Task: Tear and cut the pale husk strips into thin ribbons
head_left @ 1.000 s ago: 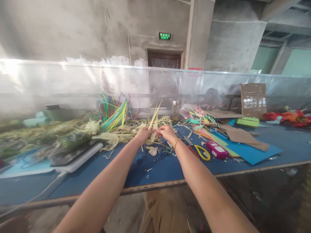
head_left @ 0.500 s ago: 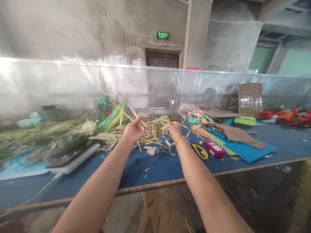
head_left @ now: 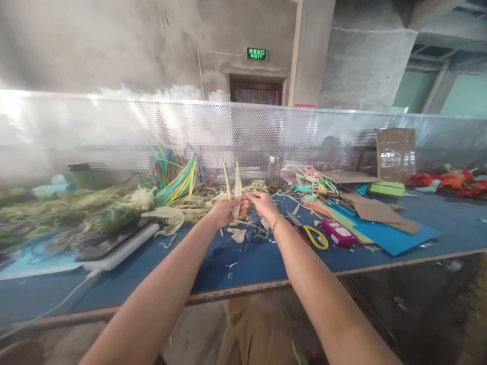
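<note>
My left hand is closed around a pale dried corn husk and a thin greenish stalk, both standing upright above the fingers. My right hand, with a gold bracelet at the wrist, meets the left fingertips beside the husk. Its thumb and fingers are pinched together; what lies between them is too small to make out. Under and behind both hands spreads a heap of dried husk pieces, with blue threads mixed in. To the right lie yellow-handled scissors.
Colourful thin strips stand behind on the left. A glass bottle is behind the hands. Right of the scissors are a magenta box, blue paper sheets and cardboard pieces. A perforated metal screen borders the blue table.
My left hand has moved right and turned the husk and stalk from slanting to upright. My right hand has come left from the heap to meet it.
</note>
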`<state>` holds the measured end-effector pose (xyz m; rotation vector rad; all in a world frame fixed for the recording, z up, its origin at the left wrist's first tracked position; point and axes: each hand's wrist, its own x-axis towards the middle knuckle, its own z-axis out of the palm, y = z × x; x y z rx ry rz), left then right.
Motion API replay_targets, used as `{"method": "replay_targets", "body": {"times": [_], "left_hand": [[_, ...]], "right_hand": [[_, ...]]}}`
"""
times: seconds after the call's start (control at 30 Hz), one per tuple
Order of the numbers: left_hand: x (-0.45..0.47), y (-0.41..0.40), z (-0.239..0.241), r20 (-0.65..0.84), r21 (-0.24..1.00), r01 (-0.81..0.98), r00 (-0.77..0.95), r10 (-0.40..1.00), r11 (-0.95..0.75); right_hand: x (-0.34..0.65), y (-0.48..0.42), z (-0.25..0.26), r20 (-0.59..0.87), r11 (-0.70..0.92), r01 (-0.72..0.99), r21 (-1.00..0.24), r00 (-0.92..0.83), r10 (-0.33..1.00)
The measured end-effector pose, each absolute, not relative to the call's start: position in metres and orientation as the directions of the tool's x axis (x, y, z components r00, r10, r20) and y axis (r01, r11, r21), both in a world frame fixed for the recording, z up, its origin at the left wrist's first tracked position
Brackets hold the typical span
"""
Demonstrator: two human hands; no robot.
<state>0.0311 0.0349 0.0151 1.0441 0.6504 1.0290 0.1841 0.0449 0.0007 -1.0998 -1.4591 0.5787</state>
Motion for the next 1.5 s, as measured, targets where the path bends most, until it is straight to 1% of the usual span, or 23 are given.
{"method": "replay_targets", "body": {"times": [0.1, 0.2, 0.27, 0.37, 0.43, 0.5, 0.6, 0.7, 0.77, 0.9, 1.07, 1.17, 1.27, 1.33, 1.4, 1.47, 1.5], "left_hand": [[0.032, 0.033, 0.01, -0.017, 0.944, -0.289, 0.442, 0.897, 0.16], [0.031, 0.029, 0.01, -0.053, 0.954, -0.226, 0.513, 0.857, 0.195], [0.031, 0.025, 0.012, -0.084, 0.953, -0.188, 0.586, 0.806, 0.236], [0.03, 0.019, 0.015, -0.154, 0.941, -0.115, 0.693, 0.704, 0.318], [0.029, 0.018, 0.017, -0.184, 0.937, -0.072, 0.731, 0.658, 0.342], [0.028, 0.019, 0.018, -0.195, 0.934, -0.064, 0.731, 0.654, 0.351], [0.031, 0.023, 0.018, -0.19, 0.91, -0.149, 0.681, 0.708, 0.388], [0.038, 0.026, 0.015, -0.181, 0.869, -0.282, 0.581, 0.793, 0.406], [0.043, 0.027, 0.013, -0.176, 0.847, -0.345, 0.539, 0.824, 0.406], [0.05, 0.027, 0.008, -0.123, 0.824, -0.411, 0.543, 0.831, 0.391], [0.048, 0.027, 0.009, -0.004, 0.84, -0.454, 0.541, 0.841, 0.296], [0.048, 0.025, 0.011, 0.014, 0.878, -0.407, 0.547, 0.837, 0.251], [0.047, 0.023, 0.011, -0.017, 0.934, -0.302, 0.5, 0.866, 0.193], [0.045, 0.023, 0.011, -0.016, 0.96, -0.238, 0.48, 0.877, 0.148], [0.042, 0.025, 0.01, 0.047, 0.983, -0.181, 0.442, 0.896, 0.038], [0.04, 0.028, 0.01, 0.186, 0.982, -0.096, 0.339, 0.922, -0.163], [0.039, 0.03, 0.011, 0.272, 0.962, -0.042, 0.285, 0.919, -0.271]], "right_hand": [[0.177, 0.042, -0.001, 0.445, 0.441, 0.111, -0.891, 0.011, 0.895], [0.172, 0.036, -0.001, 0.36, 0.357, -0.048, -0.933, -0.143, 0.922], [0.169, 0.031, 0.001, 0.317, 0.296, -0.128, -0.947, -0.208, 0.925], [0.165, 0.026, 0.004, 0.289, 0.23, -0.247, -0.941, -0.237, 0.928], [0.165, 0.026, 0.008, 0.274, 0.193, -0.35, -0.916, -0.197, 0.941], [0.167, 0.029, 0.012, 0.267, 0.192, -0.473, -0.86, -0.097, 0.959], [0.176, 0.036, 0.018, 0.271, 0.279, -0.614, -0.738, 0.108, 0.956], [0.183, 0.042, 0.022, 0.266, 0.379, -0.624, -0.683, 0.271, 0.925], [0.183, 0.042, 0.022, 0.275, 0.413, -0.602, -0.683, 0.312, 0.909], [0.169, 0.037, 0.018, 0.318, 0.434, -0.573, -0.695, 0.296, 0.901], [0.152, 0.034, 0.013, 0.337, 0.43, -0.52, -0.738, 0.268, 0.903], [0.158, 0.036, 0.014, 0.329, 0.43, -0.547, -0.718, 0.278, 0.902], [0.17, 0.038, 0.019, 0.339, 0.428, -0.59, -0.685, 0.262, 0.904], [0.176, 0.037, 0.023, 0.343, 0.419, -0.594, -0.687, 0.243, 0.907], [0.18, 0.035, 0.026, 0.338, 0.411, -0.59, -0.695, 0.237, 0.911], [0.181, 0.033, 0.029, 0.341, 0.41, -0.587, -0.698, 0.23, 0.911], [0.181, 0.033, 0.029, 0.35, 0.414, -0.581, -0.701, 0.224, 0.909]]}}
